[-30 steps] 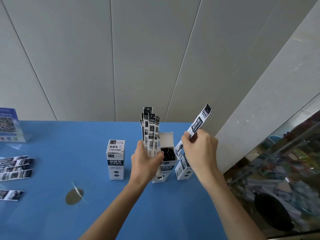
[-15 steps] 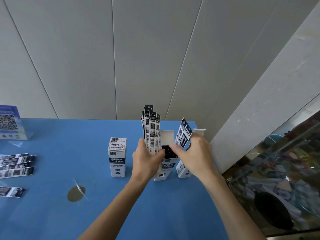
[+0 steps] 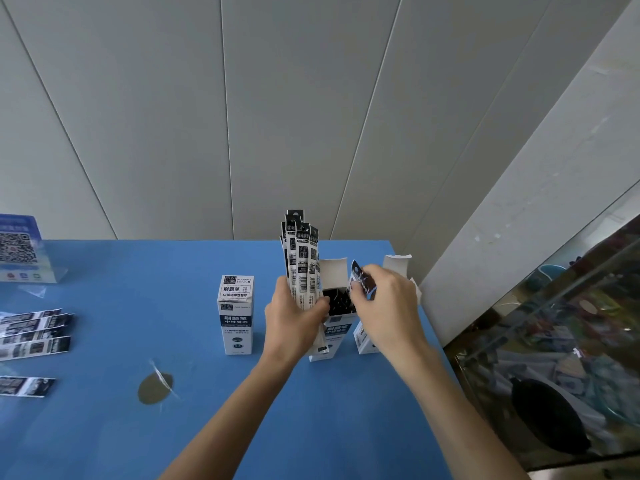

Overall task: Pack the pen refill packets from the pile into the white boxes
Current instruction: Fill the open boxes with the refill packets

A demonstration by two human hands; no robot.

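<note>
- Blue table [image 3: 104, 427] carries three white boxes near its far right corner, with loose refill packets [image 3: 33, 332] lying at the left edge — the pile not yet packed.
- Left hand [image 3: 294, 323] grips a bundle of packets [image 3: 301, 258] upright, fingers curled round their lower part; the tops stand tall above the fist, just beside the open box [image 3: 334, 327].
- Right hand [image 3: 388, 306] pinches a single packet [image 3: 360, 282] between thumb and fingers, its lower end already down in the mouth of the open box, whose flap stands up behind it.
- Dark packet tops show inside that box, so it looks well filled — how much room is left I cannot tell.
- Closed box [image 3: 236, 313] stands apart to the left; a second open box [image 3: 398, 268] sits behind the right hand, mostly hidden.
- Step in hand, as I judge it: feeding packets one at a time from the left-hand bundle into the middle box.
- Next move calls for pushing this packet straight down among the others until it seats, letting go, then picking the next one off the bundle without knocking the light box over.
</note>
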